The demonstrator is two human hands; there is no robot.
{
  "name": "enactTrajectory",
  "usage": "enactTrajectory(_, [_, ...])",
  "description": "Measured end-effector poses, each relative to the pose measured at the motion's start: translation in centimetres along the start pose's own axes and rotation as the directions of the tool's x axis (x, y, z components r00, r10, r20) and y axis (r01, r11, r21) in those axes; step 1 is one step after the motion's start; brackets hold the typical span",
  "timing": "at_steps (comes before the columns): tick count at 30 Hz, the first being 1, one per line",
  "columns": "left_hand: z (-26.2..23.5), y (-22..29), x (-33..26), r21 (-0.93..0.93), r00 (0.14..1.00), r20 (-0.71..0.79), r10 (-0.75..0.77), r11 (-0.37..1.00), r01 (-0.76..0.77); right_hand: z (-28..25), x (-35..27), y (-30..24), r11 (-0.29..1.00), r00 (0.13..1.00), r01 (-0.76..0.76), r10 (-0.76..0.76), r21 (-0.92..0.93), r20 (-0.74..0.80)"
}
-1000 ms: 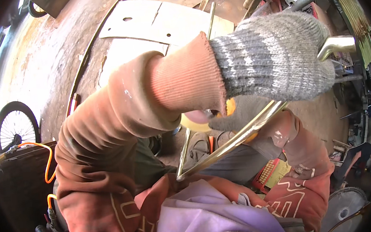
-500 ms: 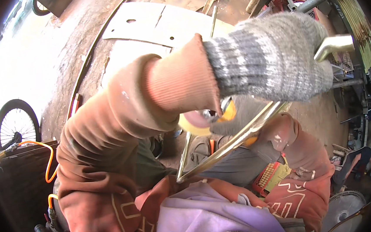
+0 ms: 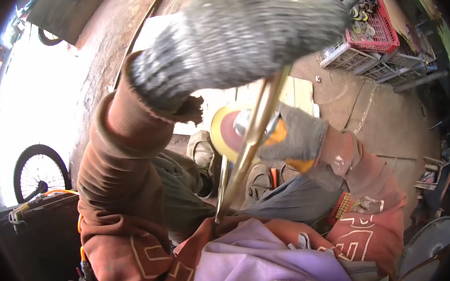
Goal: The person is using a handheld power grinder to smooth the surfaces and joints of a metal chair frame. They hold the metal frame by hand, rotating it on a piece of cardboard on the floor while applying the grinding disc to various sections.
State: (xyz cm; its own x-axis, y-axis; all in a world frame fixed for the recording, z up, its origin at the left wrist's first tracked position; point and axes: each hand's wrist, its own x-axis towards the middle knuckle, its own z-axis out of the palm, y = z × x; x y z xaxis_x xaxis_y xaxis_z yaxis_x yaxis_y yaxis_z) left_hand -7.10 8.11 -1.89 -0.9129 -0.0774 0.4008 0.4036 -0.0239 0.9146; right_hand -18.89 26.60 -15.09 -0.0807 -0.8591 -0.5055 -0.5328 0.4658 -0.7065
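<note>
My left hand (image 3: 248, 38), in a grey knitted glove, is closed around the upper part of a brass-coloured bent metal tube (image 3: 250, 154). The tube slants down toward my lap, where it meets a second bar (image 3: 222, 183) in a narrow V. In a grey glove with orange patches, my right hand (image 3: 304, 134) grips an angle grinder (image 3: 242, 122), whose body is mostly hidden by the hand and the tube. Its round yellow disc (image 3: 218, 130) with a pinkish middle sits just behind the tube; whether they touch I cannot tell. The left fingertips are blurred.
Pale sheets (image 3: 303, 94) lie on the floor beyond my shoes (image 3: 201, 147). A red crate (image 3: 380, 28) of small round parts stands on grey crates at the far right. At left is a spoked wheel (image 3: 41, 173) near an orange hose (image 3: 60, 192). A fan (image 3: 428, 240) stands lower right.
My left hand has swung left and away from me, turning the tube more upright. The disc and my right hand, mostly hidden before, now show. The view has shifted somewhat.
</note>
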Motion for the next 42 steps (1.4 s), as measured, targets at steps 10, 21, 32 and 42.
enactTrajectory(10, [-2.0,0.7,-2.4,0.376,0.987,-0.133,0.089,0.926,-0.033,0.2,1.9,1.1,0.938,0.986,0.137,-0.160,0.318,0.046])
enactTrajectory(21, [-2.7,0.3,-3.5,0.457,0.978,-0.153,0.138,0.888,-0.053,3.2,-2.8,-1.8,0.974,0.980,0.125,-0.093,-0.188,0.174])
enactTrajectory(32, [-2.3,1.3,-1.2,0.825,0.970,0.010,0.244,0.546,-0.146,3.8,-2.6,-1.7,0.974,0.992,0.090,-0.069,-0.210,0.106])
enactTrajectory(42, [-2.6,3.1,-0.9,0.855,0.981,-0.170,0.095,0.508,0.099,-1.4,-12.5,6.6,0.872,0.836,0.073,0.211,0.483,-0.507])
